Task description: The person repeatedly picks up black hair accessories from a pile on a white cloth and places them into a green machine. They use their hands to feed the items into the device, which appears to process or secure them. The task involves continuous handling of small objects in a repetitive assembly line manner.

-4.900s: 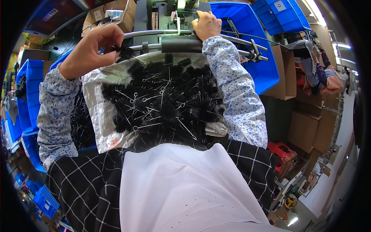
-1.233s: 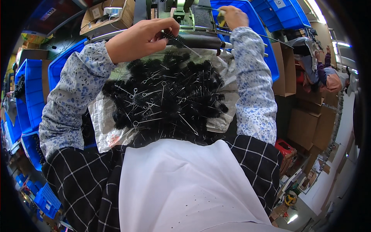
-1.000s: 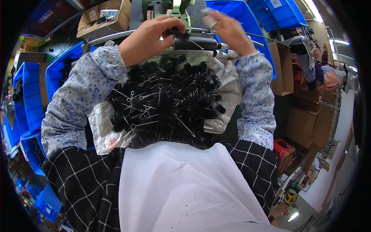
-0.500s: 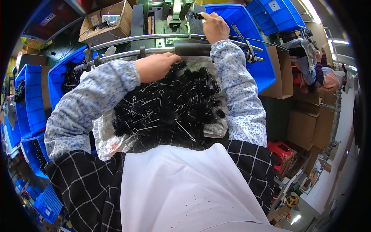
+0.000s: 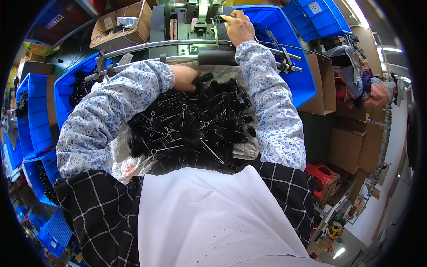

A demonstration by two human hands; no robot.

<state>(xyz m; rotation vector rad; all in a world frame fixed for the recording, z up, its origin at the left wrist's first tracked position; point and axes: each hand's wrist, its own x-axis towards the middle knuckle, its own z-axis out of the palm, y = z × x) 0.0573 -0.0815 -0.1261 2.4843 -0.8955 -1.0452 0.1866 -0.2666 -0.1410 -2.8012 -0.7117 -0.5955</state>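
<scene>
A heap of black twisted-wire brushes (image 5: 200,120), several with bare wire stems ending in loops, lies on a whitish woven sheet (image 5: 246,150) in front of me. At the heap's far edge my left hand (image 5: 186,78) reaches down among the bristles. Its fingers curl inward, and their tips are mostly hidden, so what they pinch is unclear. My right hand (image 5: 240,27) is up beside the green machine (image 5: 202,22), thumb and fingers closed on a small black wire brush (image 5: 218,19) whose bristles point toward the machine's head.
Curved metal rails (image 5: 147,45) with a dark sleeve (image 5: 216,56) cross between the heap and the machine. A blue bin (image 5: 307,82) stands right, another blue bin (image 5: 62,91) with brushes left. Behind is a cardboard box (image 5: 98,38). A person (image 5: 378,91) sits far right.
My left hand has drawn in from the rail and curled down into the brushes. My right hand has shifted slightly left and up, bringing the brush closer to the machine's head.
</scene>
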